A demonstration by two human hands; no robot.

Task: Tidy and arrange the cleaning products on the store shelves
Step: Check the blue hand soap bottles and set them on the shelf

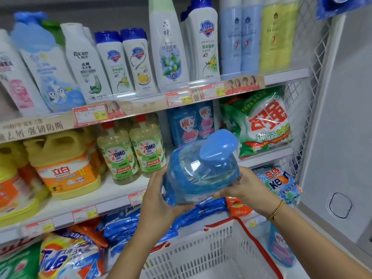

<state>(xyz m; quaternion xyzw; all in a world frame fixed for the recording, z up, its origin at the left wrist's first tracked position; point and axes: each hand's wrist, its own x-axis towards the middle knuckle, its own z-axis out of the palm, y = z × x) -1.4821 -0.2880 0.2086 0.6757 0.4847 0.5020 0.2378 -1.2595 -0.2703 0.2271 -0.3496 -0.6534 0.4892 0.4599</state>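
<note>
Middle shelf (112, 193), left to right: yellow jugs (66, 168) with orange labels, then two green-labelled bottles (132, 152), then a bare stretch of shelf, then dark blue bottles (189, 123) set further back, then a green and white powder bag (263, 125) at the far right.

Left hand (159, 198) was wrapped around the lower left side of a blue bottle (201, 172), fingers curled under its base. Right hand (241, 187) was closed on its right side, thumb over the front. Bottle was held in the air, tipped with its blue cap (218, 144) pointing up and to the right, in front of the middle shelf and above a white basket (203, 256) with a red handle.

Step judged: placing one bottle on the shelf, mid-carry, not yet set down.

Next move probably called for turning the bottle upright and label-forward, then sliding it into the bare stretch beside the dark blue bottles. The green-labelled bottles stood close; care needed not to knock them.
</note>
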